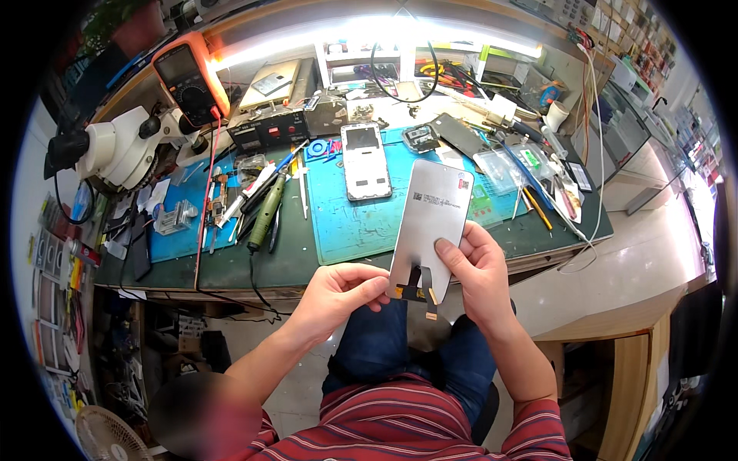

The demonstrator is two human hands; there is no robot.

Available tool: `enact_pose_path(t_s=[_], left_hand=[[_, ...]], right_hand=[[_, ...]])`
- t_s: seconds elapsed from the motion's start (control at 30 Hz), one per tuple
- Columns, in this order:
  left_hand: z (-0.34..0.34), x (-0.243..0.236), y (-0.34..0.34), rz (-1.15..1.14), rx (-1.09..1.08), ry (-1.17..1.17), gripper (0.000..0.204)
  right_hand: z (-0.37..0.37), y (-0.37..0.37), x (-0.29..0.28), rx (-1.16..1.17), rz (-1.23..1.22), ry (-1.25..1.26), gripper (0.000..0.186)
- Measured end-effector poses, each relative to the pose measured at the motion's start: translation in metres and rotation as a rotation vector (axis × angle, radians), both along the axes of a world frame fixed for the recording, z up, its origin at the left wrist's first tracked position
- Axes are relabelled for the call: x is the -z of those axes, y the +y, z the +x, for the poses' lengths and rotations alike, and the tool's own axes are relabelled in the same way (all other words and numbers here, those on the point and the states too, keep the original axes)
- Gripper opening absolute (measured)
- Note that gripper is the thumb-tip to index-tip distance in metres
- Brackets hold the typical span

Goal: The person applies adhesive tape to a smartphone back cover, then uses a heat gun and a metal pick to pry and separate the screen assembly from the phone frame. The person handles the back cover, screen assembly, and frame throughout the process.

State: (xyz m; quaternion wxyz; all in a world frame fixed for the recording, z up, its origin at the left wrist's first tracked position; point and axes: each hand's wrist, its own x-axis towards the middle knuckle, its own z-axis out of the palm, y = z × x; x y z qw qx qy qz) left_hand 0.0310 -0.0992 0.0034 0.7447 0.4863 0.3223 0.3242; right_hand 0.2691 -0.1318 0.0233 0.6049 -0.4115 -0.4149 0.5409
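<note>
Above my lap, in front of the bench edge, a phone screen point(433, 219) is held tilted with its silver back toward me. A dark ribbon cable point(429, 283) with a gold-coloured end hangs from its lower end. My right hand point(480, 273) grips the screen's right edge, thumb on the silver back and fingers behind. At the lower left corner, my left hand point(342, 296) is closed, thumb and forefinger pinched at the edge beside the cable. Beyond the screen, a white phone frame point(367, 170) lies on the blue work mat point(338, 238).
On the left stand a white microscope point(123, 146) and an orange multimeter point(192, 77). A green-handled tool point(267, 213) with a cord lies among tweezers and drivers. Right of the mat are a dark phone panel point(459, 136), plastic bags and pens. A white cable point(598, 169) hangs at the bench's right end.
</note>
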Motion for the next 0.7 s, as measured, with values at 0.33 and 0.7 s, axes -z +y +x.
enact_pose_path(t_s=[0.33, 0.7], left_hand=[[0.009, -0.004, -0.013, 0.723, -0.304, 0.293, 0.025], [0.010, 0.002, -0.010, 1.111, -0.482, 0.270, 0.035]], right_hand=[[-0.001, 0.004, 0.005, 0.085, -0.064, 0.135, 0.031], [-0.004, 0.003, 0.011, 0.055, -0.091, 0.227, 0.038]])
